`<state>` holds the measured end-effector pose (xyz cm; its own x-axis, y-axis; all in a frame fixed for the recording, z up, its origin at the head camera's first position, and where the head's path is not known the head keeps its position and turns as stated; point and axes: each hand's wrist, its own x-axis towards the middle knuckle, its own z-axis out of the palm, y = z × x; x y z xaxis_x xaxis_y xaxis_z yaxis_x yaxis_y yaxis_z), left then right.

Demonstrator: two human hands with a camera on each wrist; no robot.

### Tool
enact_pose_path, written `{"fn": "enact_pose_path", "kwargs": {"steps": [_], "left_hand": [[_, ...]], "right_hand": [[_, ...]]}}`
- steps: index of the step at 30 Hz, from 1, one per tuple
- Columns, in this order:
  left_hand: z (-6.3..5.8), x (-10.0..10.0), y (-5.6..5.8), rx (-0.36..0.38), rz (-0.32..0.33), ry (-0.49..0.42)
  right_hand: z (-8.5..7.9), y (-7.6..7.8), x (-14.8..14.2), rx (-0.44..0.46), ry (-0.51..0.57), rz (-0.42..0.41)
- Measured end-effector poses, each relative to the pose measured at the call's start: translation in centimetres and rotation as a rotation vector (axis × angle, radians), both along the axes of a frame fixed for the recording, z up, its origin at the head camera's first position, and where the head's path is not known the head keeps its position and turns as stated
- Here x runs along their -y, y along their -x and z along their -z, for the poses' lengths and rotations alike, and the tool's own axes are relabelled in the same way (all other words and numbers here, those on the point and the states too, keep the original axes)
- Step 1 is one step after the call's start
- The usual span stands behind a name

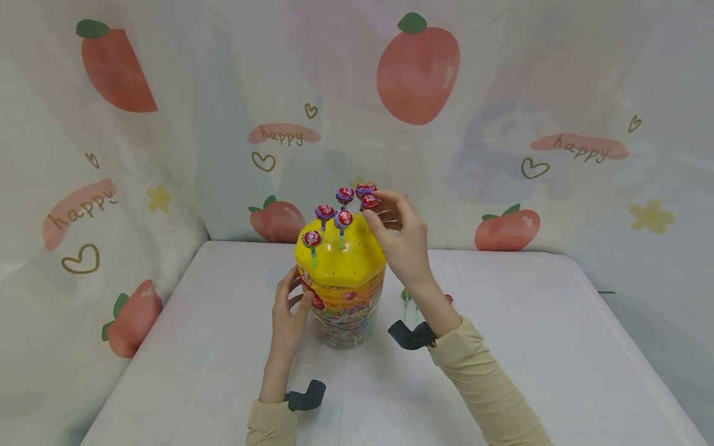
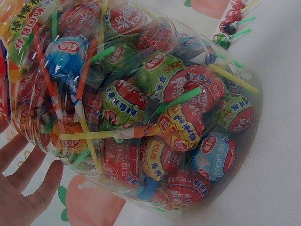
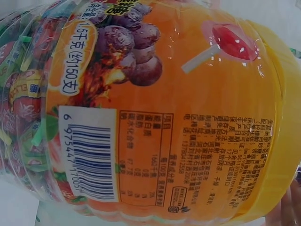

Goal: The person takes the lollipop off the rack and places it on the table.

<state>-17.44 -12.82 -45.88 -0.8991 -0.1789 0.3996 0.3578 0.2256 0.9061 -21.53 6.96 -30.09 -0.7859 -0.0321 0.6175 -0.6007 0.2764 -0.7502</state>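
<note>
Red fruits, 5 of them, and 3 "happy" labels mark the backdrop [image 1: 223,68] we see behind the table [image 1: 502,378]. We find the right hand [image 1: 406,238] pinching 1 lollipop [image 1: 370,202] over the lid's right side; we cannot tell whether its stem is seated. Another 5 lollipops stand on the 1 yellow lid [image 1: 357,263]. Fingers spread wide, the left hand [image 1: 290,310] rests against the left side of the 1 jar [image 1: 346,313], upright and packed with wrapped candies. At least 2 loose lollipops [image 1: 405,295] lie right of it, partly hidden by the forearm. We see broad room toward both side edges, widest rightward.
</note>
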Motion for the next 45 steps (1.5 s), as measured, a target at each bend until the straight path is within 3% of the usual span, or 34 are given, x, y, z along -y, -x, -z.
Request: {"fn": "enact_pose_path", "kwargs": {"steps": [2, 5, 9, 12, 16, 23, 31, 45], "left_hand": [[0.0, 0.0, 0.0, -0.001, -0.003, 0.005], [-1.7, -0.3, -0.8, 0.028, -0.013, 0.026], [-2.3, -0.4, -1.1, 0.07, -0.029, 0.047], [-0.7, -0.1, -0.3, 0.063, -0.032, 0.044], [-0.1, 0.0, -0.1, 0.039, -0.03, 0.043], [-0.2, 0.0, -0.2, -0.001, -0.024, 0.034], [-0.2, -0.1, -0.2, 0.01, -0.029, 0.031], [-0.1, -0.1, 0.0, 0.0, -0.021, 0.026]], "right_hand": [[0.1, 0.1, 0.1, 0.005, 0.007, 0.0], [0.2, 0.2, 0.1, 0.009, 0.01, 0.003], [0.2, 0.3, 0.2, 0.005, 0.01, 0.003], [0.2, 0.2, 0.2, 0.002, 0.011, 0.002], [0.1, 0.2, 0.2, 0.005, 0.01, 0.008], [-0.5, 0.1, 0.1, -0.033, 0.031, 0.024], [-1.0, -0.5, -0.7, -0.042, 0.096, 0.03], [0.7, -2.3, -3.5, 0.022, 0.18, 0.07]]}}
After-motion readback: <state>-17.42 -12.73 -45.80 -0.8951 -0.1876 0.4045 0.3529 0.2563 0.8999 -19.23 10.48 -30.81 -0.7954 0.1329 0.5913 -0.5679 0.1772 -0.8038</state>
